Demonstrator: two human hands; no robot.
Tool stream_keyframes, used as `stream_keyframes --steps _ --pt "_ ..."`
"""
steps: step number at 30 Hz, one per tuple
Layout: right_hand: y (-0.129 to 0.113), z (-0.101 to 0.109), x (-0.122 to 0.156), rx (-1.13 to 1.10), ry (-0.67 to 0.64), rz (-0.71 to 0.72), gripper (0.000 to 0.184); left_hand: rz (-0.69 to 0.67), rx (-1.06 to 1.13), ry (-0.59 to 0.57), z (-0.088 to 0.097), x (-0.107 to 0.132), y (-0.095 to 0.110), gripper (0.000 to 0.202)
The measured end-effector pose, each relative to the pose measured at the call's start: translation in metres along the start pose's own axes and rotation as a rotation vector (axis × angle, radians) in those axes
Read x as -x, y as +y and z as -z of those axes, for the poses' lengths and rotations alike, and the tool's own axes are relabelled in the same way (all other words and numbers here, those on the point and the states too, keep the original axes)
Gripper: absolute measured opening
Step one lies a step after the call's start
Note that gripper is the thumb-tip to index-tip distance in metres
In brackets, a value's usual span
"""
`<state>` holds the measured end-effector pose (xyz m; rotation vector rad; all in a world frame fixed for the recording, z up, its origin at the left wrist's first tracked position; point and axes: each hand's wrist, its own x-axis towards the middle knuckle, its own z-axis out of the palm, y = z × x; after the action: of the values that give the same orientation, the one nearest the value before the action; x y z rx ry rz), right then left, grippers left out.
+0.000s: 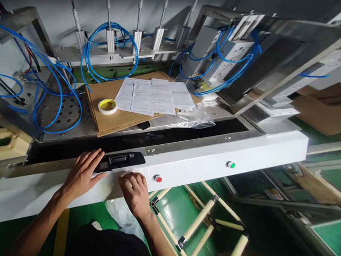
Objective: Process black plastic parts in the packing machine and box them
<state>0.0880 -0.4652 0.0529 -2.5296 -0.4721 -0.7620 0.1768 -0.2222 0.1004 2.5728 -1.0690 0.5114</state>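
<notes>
The left hand [82, 172] lies flat with fingers extended, fingertips at the near-left end of a black plastic trim panel [117, 160]; whether they press on it cannot be determined. The right hand [135, 191] is apart from the left, fingers loosely curled at the front rail [191, 161], just below the panel; its finger pads are hidden, so a grip cannot be confirmed.

The panel rests on the rail between and just beyond the hands. Handling, as judged: light, stiff, smooth enough to slide, with a surface liable to scratching. Take hold by the outer edges at both ends, clear of the central recess. The recess faces up. The long axis runs roughly along the rail, from the left fingertips toward the right, with the rounded end pointing right.

Right of the right hand: a red push button [158, 179], then a green push button [231, 165]. Beyond the hands: cardboard sheets [120, 122] carrying a tape roll [107, 112] and printed papers [154, 97]. Farther back: blue tubing [86, 49].
</notes>
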Motion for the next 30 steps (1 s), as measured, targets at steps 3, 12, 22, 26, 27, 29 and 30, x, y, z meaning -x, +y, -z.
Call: stream_keyframes --steps 3,12,22,26,27,29,30 --pt "-0.003 0.011 -0.012 0.002 -0.026 0.007 0.019 0.001 0.027 0.050 0.010 0.021 0.005 0.077" --pt "0.007 0.025 -0.034 0.021 -0.126 0.075 0.018 0.036 0.098 0.309 0.010 0.056 -0.001 0.019" --pt "0.043 0.047 -0.034 0.100 -0.129 0.022 0.051 0.395 0.375 0.313 0.008 0.052 0.001 0.015" --pt "0.040 0.042 -0.050 0.139 -0.129 -0.015 0.044 0.521 0.367 0.350 0.003 0.046 0.003 0.018" --pt "0.039 0.040 -0.055 0.156 -0.130 -0.031 0.043 0.559 0.361 0.352 0.001 0.045 0.003 0.018" --pt "0.037 0.037 -0.063 0.193 -0.138 -0.053 0.041 0.626 0.351 0.348 -0.001 0.043 0.003 0.018" --pt "0.036 0.036 -0.066 0.212 -0.138 -0.061 0.039 0.653 0.346 0.343 -0.002 0.043 0.003 0.019"
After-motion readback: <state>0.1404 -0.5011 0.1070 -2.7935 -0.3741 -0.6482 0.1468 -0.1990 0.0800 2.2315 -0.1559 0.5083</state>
